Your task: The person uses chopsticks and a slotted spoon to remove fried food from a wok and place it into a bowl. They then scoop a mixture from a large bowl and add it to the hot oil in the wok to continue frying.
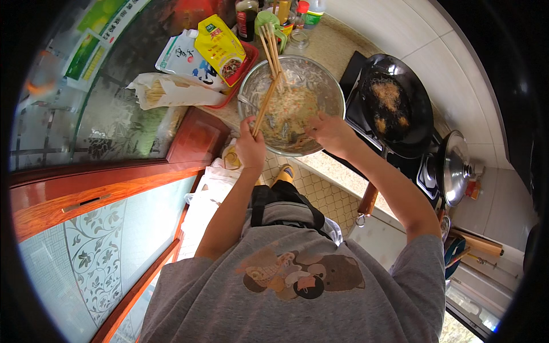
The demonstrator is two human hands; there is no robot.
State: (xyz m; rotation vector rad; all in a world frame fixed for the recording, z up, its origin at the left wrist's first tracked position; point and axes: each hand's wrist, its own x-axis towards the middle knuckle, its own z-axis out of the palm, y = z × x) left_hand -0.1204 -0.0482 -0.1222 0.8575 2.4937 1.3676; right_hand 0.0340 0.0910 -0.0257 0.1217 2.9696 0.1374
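Note:
In front of me a stainless steel bowl (336,90) holds a pale batter (296,105) flecked with orange shreds. My left hand (251,148) is at the bowl's near left rim, closed around a pair of wooden chopsticks (266,103) that slant up over the bowl. Over the right side of the bowl, my right hand (332,133) has its curled fingertips at the mixture. Whether they pinch some batter is hard to see. More chopsticks (271,49) cross the far rim, their lower ends in the bowl. A metal utensil handle (246,101) rests against the left inner wall.
A black wok (418,107) with dark oil and browned pieces (387,95) sits on the gas stove, its wooden handle (368,199) jutting towards me. Beyond stands a lid (453,167). Left are a red tray (253,53), a yellow pouch (219,49) and a paper-wrapped bundle (176,91). Bottles (246,21) stand behind.

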